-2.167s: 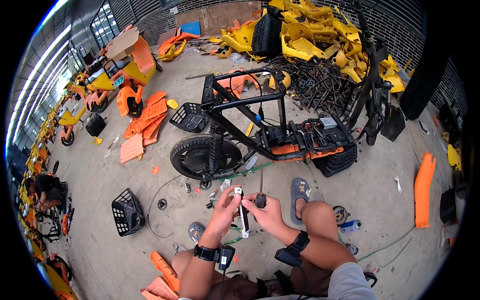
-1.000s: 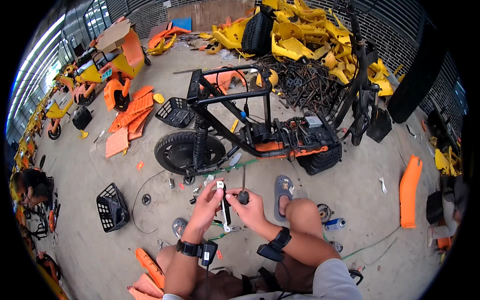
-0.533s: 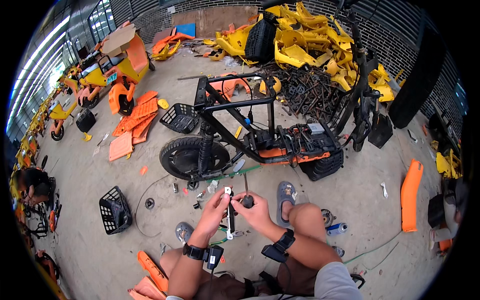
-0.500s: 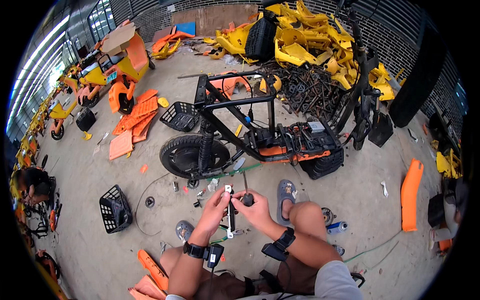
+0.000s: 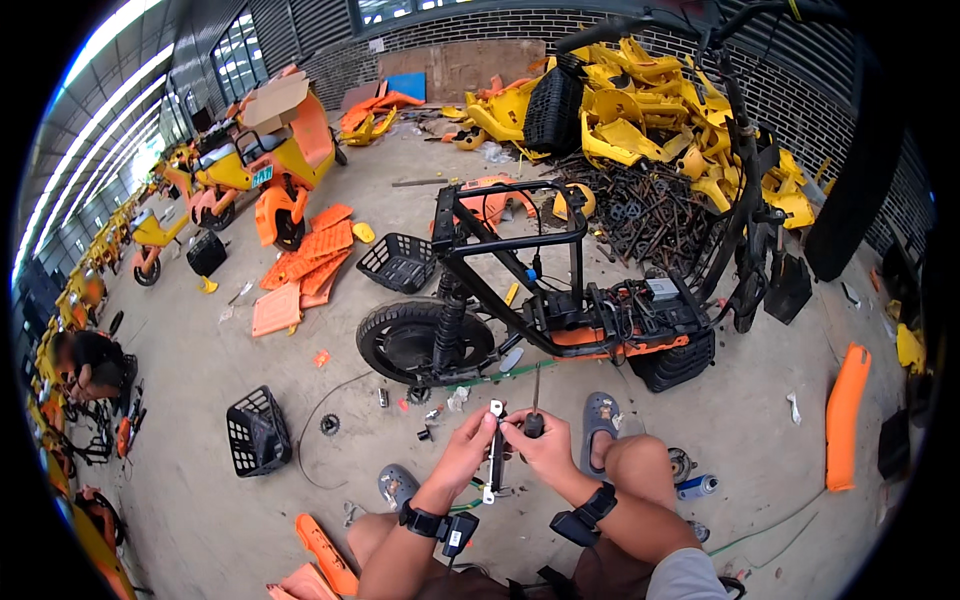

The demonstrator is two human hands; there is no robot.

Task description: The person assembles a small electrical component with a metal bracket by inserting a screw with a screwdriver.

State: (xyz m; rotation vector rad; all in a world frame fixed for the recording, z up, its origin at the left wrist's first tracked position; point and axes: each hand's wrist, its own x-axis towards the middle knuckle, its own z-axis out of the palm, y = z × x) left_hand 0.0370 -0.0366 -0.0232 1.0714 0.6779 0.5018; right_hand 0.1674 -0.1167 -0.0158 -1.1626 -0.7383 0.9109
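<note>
Black-and-white bar (image 5: 496, 462) clamped in left hand (image 5: 464, 450); screwdriver (image 5: 534, 426) gripped in right hand (image 5: 546, 450). Both bar ends left uncovered. Hands flanked by scooter frame (image 5: 515, 243) ahead, basket (image 5: 268, 438) well left.

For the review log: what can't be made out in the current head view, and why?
In the head view:
Part of the black-and-white strip: covered by the left hand.
Part of the screwdriver's handle: covered by the right hand.
What the co-worker handles: too small and dark.
The lowest orange panel's far end: cut off by the lower edge.
</note>
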